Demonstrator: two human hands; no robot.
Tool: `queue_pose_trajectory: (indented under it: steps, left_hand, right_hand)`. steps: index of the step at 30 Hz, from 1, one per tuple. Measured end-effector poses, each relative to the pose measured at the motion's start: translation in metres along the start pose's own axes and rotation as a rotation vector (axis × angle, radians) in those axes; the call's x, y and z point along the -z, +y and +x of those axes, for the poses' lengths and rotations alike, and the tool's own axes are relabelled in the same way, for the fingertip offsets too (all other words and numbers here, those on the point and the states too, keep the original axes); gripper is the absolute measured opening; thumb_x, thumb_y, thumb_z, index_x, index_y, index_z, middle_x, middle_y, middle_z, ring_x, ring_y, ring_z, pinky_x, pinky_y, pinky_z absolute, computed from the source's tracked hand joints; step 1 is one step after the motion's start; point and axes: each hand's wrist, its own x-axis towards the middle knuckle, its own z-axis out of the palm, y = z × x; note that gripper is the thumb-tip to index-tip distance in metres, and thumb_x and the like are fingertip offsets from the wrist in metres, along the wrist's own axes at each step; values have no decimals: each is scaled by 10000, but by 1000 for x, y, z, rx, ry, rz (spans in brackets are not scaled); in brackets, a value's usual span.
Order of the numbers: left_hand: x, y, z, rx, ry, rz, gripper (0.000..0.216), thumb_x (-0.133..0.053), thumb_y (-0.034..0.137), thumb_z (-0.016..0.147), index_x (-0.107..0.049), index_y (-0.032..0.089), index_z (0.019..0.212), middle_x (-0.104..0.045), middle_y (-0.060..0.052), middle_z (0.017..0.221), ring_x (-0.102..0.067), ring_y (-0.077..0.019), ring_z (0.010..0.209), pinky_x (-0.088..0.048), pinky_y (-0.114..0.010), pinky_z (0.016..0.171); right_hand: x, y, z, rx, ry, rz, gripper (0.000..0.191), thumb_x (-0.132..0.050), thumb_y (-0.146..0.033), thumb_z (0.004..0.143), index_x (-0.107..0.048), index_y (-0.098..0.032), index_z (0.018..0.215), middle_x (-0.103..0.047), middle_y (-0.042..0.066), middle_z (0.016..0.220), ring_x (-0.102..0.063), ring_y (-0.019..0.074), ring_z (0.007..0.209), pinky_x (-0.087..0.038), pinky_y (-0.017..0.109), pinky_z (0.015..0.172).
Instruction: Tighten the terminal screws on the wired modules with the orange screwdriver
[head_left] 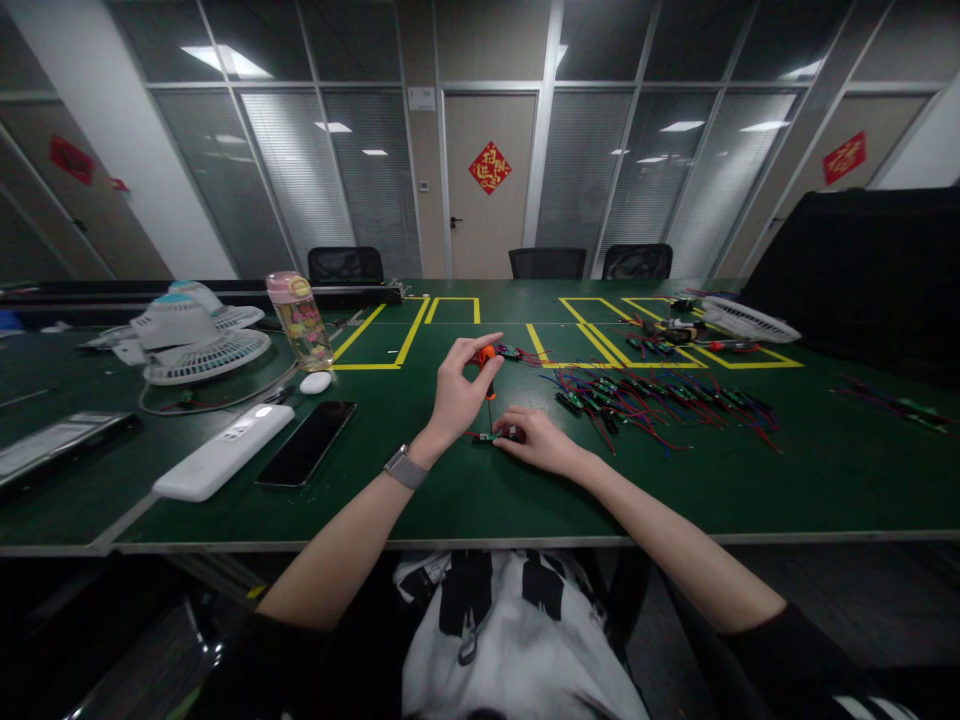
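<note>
Left hand [457, 392] raised, fingers [480, 344] pinched — right hand [541, 441] low, palm down, fingers curled

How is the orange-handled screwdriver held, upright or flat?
Upright: orange-handled screwdriver stands vertical in the left hand, tip on a green circuit board.

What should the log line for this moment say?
left hand: holds orange screwdriver upright | right hand: steadies small circuit board on table | beside: pile of wired boards
</note>
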Motion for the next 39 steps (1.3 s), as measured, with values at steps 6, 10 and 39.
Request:
queue_pose_trajectory:
  steps: [6,10,39]
  left_hand:
    - [0,-2,0,14,-38,-39,312,-436,259,932,-598,251,1199,-563,-52,1130,-545,-140,1041,-430,-289,934]
    - [-1,-3,-1,26,-56,-114,338,-426,251,937,-555,242,1249,-619,-51,1090,-583,-144,988,-453,-302,902]
    - [0,0,-1,15,-50,-32,311,-478,262,914,-590,232,1202,-603,-52,1042,-568,-145,965,-447,-299,900]
  right_hand:
    - [-1,1,0,2,2,-3,112,-626,-203,817,-662,-150,909,-598,35,831,-553,119,670,-423,231,629]
    - [-1,1,0,6,4,-2,109,-629,-203,815,-663,-149,904,-595,33,821,-552,118,672,-420,226,624]
    - [-1,1,0,4,1,4,116,-628,-194,812,-664,-151,914,-585,29,812,-542,117,664,-418,229,625]
